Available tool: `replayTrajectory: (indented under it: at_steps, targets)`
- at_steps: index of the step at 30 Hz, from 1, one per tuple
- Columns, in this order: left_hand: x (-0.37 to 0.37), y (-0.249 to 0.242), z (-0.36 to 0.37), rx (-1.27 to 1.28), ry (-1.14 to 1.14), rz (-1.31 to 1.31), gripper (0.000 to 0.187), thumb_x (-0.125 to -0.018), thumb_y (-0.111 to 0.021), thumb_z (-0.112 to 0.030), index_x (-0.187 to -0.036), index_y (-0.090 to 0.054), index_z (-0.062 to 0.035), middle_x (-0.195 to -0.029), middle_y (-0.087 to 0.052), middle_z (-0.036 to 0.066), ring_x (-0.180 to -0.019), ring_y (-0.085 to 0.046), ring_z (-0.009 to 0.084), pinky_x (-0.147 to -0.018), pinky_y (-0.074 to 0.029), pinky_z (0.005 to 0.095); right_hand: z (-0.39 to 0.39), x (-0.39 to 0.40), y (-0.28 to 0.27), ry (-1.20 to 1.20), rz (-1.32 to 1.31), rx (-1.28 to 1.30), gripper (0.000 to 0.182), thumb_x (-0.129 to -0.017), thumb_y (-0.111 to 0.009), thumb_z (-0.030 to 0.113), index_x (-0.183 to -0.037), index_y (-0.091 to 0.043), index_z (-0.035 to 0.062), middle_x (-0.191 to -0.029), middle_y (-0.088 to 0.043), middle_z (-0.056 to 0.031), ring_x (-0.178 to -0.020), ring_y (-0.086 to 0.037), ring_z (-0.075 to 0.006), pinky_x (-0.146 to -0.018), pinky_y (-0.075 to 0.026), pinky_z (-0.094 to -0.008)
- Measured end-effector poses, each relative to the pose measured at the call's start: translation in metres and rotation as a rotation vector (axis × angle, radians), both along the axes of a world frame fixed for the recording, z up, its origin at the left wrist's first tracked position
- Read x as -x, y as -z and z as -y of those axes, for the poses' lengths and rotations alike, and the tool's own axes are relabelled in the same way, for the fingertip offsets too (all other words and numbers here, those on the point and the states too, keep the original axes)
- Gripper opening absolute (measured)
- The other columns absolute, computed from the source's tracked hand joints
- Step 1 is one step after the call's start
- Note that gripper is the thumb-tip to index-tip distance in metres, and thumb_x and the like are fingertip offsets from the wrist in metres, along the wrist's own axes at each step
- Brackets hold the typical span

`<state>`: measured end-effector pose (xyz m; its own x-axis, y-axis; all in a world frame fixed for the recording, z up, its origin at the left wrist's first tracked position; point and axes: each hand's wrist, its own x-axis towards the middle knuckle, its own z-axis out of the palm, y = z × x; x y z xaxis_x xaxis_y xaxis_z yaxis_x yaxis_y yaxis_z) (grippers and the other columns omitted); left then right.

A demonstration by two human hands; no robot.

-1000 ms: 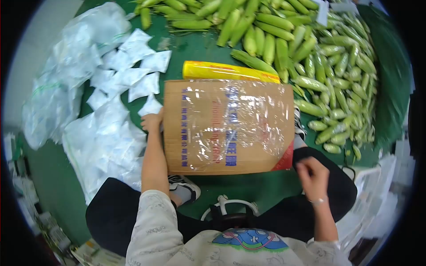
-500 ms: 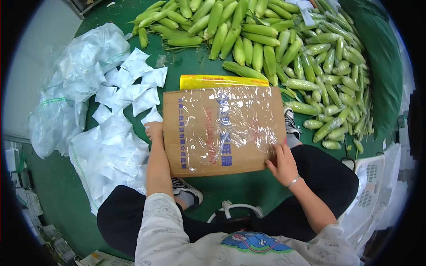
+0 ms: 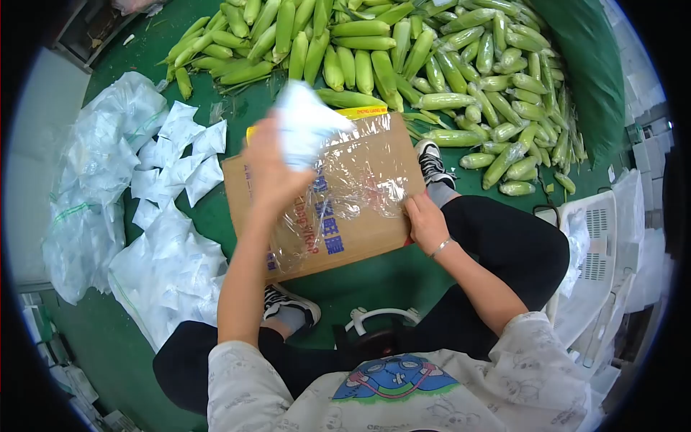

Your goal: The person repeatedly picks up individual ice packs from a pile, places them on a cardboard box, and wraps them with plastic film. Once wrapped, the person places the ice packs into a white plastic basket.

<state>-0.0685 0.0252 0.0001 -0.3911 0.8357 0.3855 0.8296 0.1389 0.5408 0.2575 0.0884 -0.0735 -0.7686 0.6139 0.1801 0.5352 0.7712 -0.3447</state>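
Observation:
My left hand (image 3: 270, 169) is raised over the left part of a brown cardboard piece (image 3: 360, 158), closed on a white ice-pack-like pouch (image 3: 302, 126) that is blurred by motion. Clear film with glare covers part of the cardboard, which bears blue and red print. At its lower right edge, my right hand (image 3: 426, 223) grips the cardboard, with the thumb on top and the other fingers partly hidden. Behind the cardboard, a yellow roll (image 3: 363, 112) shows only in part.
Loose white pouches (image 3: 176, 173) lie to the left, near filled plastic bags (image 3: 169, 263). Husked corn ears (image 3: 345, 65) are heaped at the back, with film-wrapped corn (image 3: 529, 111) at the right. A white plastic basket (image 3: 586, 252) stands by my right knee.
My left hand has lifted a white pouch from beside the cardboard and brought it up and right over it. The cardboard has tilted, its right side higher. The camera view has shifted.

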Motion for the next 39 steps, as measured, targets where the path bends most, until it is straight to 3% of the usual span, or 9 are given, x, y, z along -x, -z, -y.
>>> replayTrajectory:
  at_steps: [10,13,16,19,21,25,27,34,39]
  targets:
    - [-0.066,0.048,0.028,0.341,0.543,-0.067,0.107,-0.053,-0.083,-0.022,-0.144,-0.031,-0.0015,-0.137,-0.040,0.023,-0.130,-0.037,0.0399,-0.111,-0.024,0.0528,-0.005,0.070,-0.074,0.171,-0.759,0.886,0.005,-0.091,-0.048,-0.004,-0.091,-0.047,0.0013,-0.083,-0.058,-0.0132,-0.083,-0.064,-0.0335,-0.073,-0.051,-0.0334]
    - [-0.062,0.041,0.033,0.312,0.602,-0.057,0.109,-0.056,-0.085,-0.025,-0.146,-0.028,-0.0030,-0.140,-0.038,0.023,-0.131,-0.036,0.0411,-0.111,-0.025,0.0527,-0.018,0.099,-0.021,-0.095,-0.331,0.563,0.020,-0.092,-0.058,0.010,-0.107,-0.051,0.0008,-0.107,-0.061,-0.0176,-0.104,-0.060,-0.0368,-0.087,-0.049,-0.0421]
    - [-0.060,0.038,0.069,0.335,0.297,-0.007,0.108,-0.059,-0.087,-0.035,-0.143,-0.029,0.0000,-0.139,-0.039,0.026,-0.130,-0.037,0.0421,-0.108,-0.029,0.0514,-0.033,0.084,-0.018,-0.574,-0.032,0.196,0.093,-0.075,-0.074,0.037,-0.147,-0.026,0.0015,-0.148,-0.032,-0.0211,-0.137,-0.029,-0.0420,-0.109,-0.027,-0.0521]
    - [-0.080,0.012,0.121,0.299,-0.172,-0.053,0.095,-0.062,-0.087,-0.039,-0.132,-0.039,0.0037,-0.132,-0.045,0.029,-0.122,-0.046,0.0427,-0.096,-0.042,0.0493,-0.054,0.084,-0.044,-0.741,0.222,0.041,0.107,-0.064,-0.080,0.038,-0.148,-0.024,0.0015,-0.146,-0.034,-0.0224,-0.135,-0.033,-0.0418,-0.109,-0.028,-0.0508]
    - [-0.088,0.014,0.150,0.863,-0.383,0.062,0.060,-0.072,-0.082,-0.034,-0.110,-0.053,0.0017,-0.108,-0.060,0.024,-0.099,-0.059,0.0399,-0.080,-0.050,0.0461,-0.059,0.089,-0.035,-0.785,0.176,0.028,0.114,-0.057,-0.082,0.039,-0.148,-0.024,0.0022,-0.141,-0.036,-0.0242,-0.131,-0.038,-0.0411,-0.107,-0.031,-0.0503]
    - [-0.081,0.048,0.175,0.796,-0.183,0.039,0.028,-0.085,-0.071,-0.024,-0.085,-0.058,0.0003,-0.078,-0.065,0.015,-0.072,-0.063,0.0288,-0.067,-0.051,0.0387,-0.056,0.093,-0.043,-0.726,0.263,-0.029,0.109,-0.058,-0.082,0.037,-0.147,-0.028,0.0025,-0.129,-0.044,-0.0214,-0.119,-0.045,-0.0366,-0.099,-0.037,-0.0469]
    - [-0.066,0.000,0.156,0.326,-0.104,1.154,0.022,-0.091,-0.060,-0.015,-0.076,-0.059,0.0009,-0.065,-0.062,0.013,-0.062,-0.061,0.0201,-0.064,-0.050,0.0325,-0.048,0.088,-0.045,-0.648,0.294,0.005,0.108,-0.058,-0.082,0.040,-0.145,-0.031,0.0013,-0.125,-0.046,-0.0208,-0.117,-0.046,-0.0368,-0.100,-0.036,-0.0458]
    - [-0.074,0.009,0.050,0.158,0.460,0.014,0.023,-0.083,-0.071,-0.016,-0.099,-0.065,-0.0009,-0.087,-0.063,0.010,-0.080,-0.060,0.0265,-0.075,-0.051,0.0362,-0.052,0.115,-0.022,-0.670,0.263,0.406,0.108,-0.046,-0.083,0.036,-0.143,-0.039,0.0135,-0.120,-0.049,-0.0209,-0.116,-0.044,-0.0380,-0.100,-0.036,-0.0442]
    - [-0.077,0.005,0.050,0.278,0.607,-0.308,0.079,-0.061,-0.084,-0.027,-0.126,-0.050,0.0024,-0.119,-0.051,0.017,-0.114,-0.047,0.0359,-0.095,-0.044,0.0434,-0.068,0.121,-0.037,-0.658,0.344,0.712,0.101,-0.053,-0.084,0.033,-0.141,-0.041,0.0100,-0.124,-0.050,-0.0200,-0.120,-0.045,-0.0378,-0.103,-0.037,-0.0427]
